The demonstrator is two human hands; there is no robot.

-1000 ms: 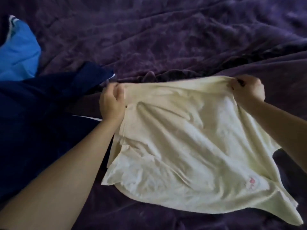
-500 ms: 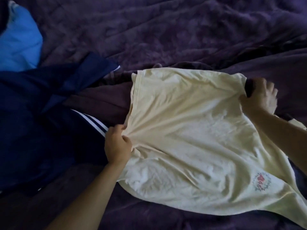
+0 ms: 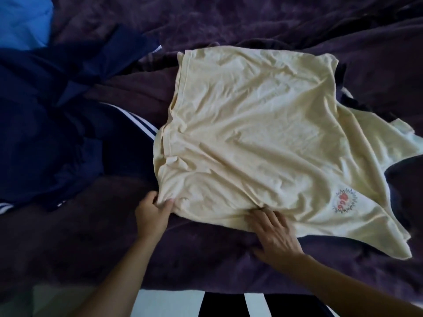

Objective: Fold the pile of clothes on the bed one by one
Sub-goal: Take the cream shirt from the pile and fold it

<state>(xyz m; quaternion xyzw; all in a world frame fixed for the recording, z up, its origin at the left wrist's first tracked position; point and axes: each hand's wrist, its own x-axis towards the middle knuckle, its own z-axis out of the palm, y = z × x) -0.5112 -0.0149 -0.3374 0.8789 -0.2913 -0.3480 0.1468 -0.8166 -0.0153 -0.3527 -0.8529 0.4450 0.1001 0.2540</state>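
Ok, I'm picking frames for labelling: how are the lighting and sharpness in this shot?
Head view: dim overall; the pale yellow cotton T-shirt is the brightest area, the dark purple plush bedspread and navy white-striped garment sink into shadow; head view is soft throughout, the shirt's small red print unreadable; no glare.

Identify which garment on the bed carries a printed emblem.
The pale yellow shirt: a round red-and-blue emblem sits on its right side. The navy garment shows only white stripes; the light blue fabric looks plain.

Soft matt cotton shirt [image 3: 251,133], plush blanket [image 3: 206,259]
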